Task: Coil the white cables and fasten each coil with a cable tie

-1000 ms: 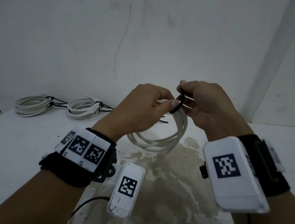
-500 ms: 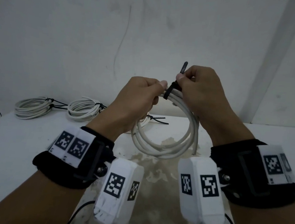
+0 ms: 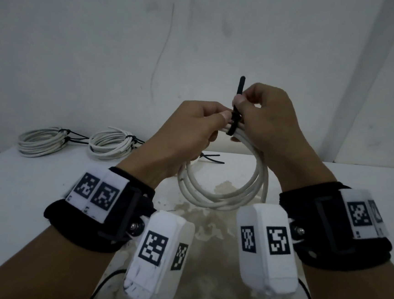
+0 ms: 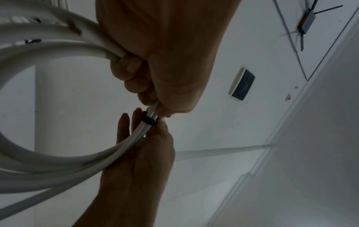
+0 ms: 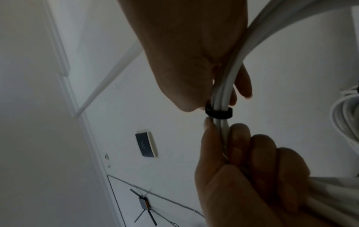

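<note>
A bare white wall (image 3: 81,43) stands behind the white table (image 3: 8,192), which carries a brownish stain (image 3: 220,223) under my hands. I hold the white cable coil (image 3: 220,199) above that stain; my left hand (image 3: 180,138) is curled round the bundled strands, and my right hand (image 3: 269,122) pinches the tail of the black cable tie (image 3: 235,119), which already rings the strands. I judge this the cinching step: next I should pull the tail straight through while the left hand braces the bundle. Two tied coils (image 3: 77,142) lie far left of the stain, near the wall, and loose ties (image 3: 211,159) show behind the held coil.
</note>
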